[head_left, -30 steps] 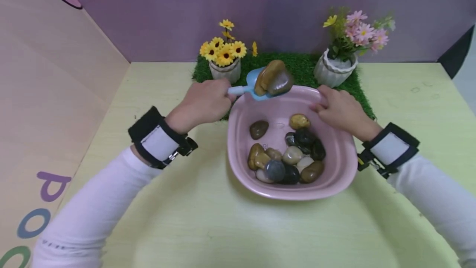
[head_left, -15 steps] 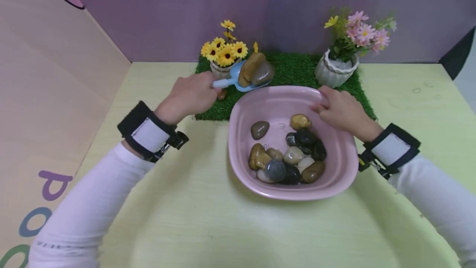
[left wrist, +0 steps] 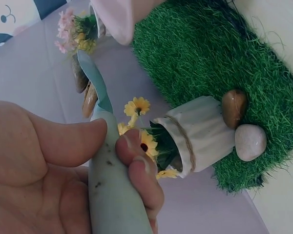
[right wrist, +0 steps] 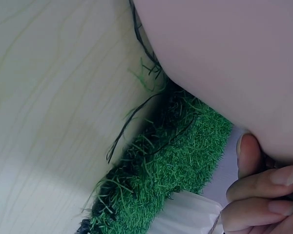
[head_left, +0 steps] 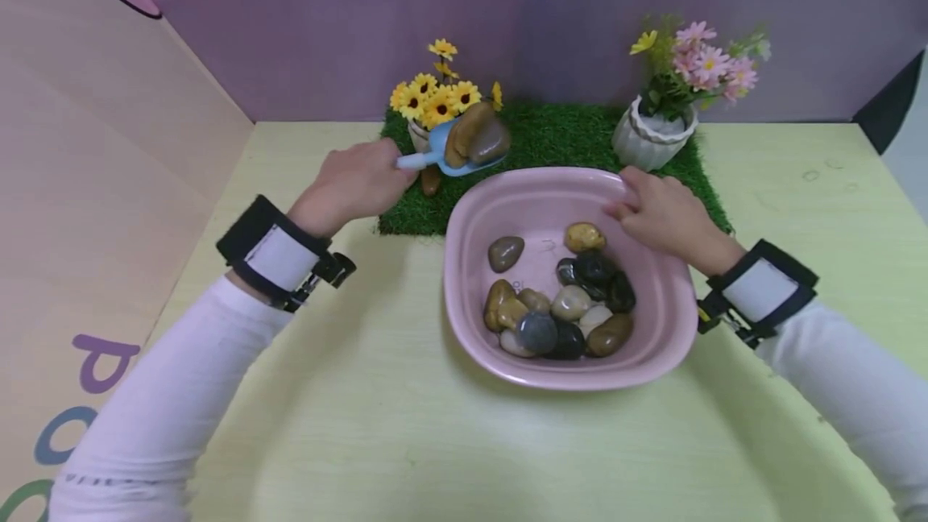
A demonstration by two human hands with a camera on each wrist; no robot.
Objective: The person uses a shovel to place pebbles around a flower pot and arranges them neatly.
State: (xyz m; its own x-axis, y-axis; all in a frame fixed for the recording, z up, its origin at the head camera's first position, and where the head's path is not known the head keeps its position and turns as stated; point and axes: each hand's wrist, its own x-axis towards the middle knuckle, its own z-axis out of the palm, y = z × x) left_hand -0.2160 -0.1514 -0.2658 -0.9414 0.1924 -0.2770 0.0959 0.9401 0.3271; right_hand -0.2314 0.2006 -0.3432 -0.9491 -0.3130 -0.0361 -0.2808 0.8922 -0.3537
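Head view: what's your left hand (head_left: pixel 358 180) got?
"Its grip's clamped on the white-handled light-blue plastic scoop (head_left: pixel 438 153), held up w/ smooth brown stones (head_left: pixel 486 139), partly hiding the white yellow-flowered pot (left wrist: pixel 200 134)."
"And your right hand (head_left: pixel 663 212)?"
"Grip's clamped on the far-R rim of the pink squarish plastic basin (head_left: pixel 532 208), assorted shiny stones (head_left: pixel 536 332) inside. Basin's on the pale wood-grain table (head_left: pixel 362 425), far side seen overlapping the green fake-grass mat (head_left: pixel 558 135)."
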